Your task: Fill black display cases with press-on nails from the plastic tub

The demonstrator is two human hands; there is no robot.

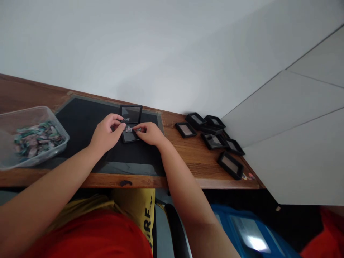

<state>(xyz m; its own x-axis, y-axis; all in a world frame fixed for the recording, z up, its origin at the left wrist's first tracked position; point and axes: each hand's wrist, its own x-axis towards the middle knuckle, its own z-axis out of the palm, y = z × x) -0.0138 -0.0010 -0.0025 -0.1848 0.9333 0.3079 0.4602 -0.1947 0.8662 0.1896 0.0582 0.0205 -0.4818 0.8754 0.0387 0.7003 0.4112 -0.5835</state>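
A small black case (130, 140) lies unfolded on the dark mat, its see-through lid (132, 114) tilted up at the back. Several pale, shiny little pieces (129, 129) sit in a row inside the base. My left hand (106, 132) is at the case's left side, thumb and index finger curled close together near the hinge; what they pinch, if anything, is too small to make out. From the right, my right hand (150, 133) reaches into the base. Its fingertips are pressed together at the right end of the row, partly hiding what is there.
A clear plastic tub (57, 138) of green and pinkish wrapped bits stands at left on the black mat (80, 118). Several black window cases (186, 129) lie on the wooden table (188, 154) at right. A white wall rises behind; a white panel (301, 154) borders the right.
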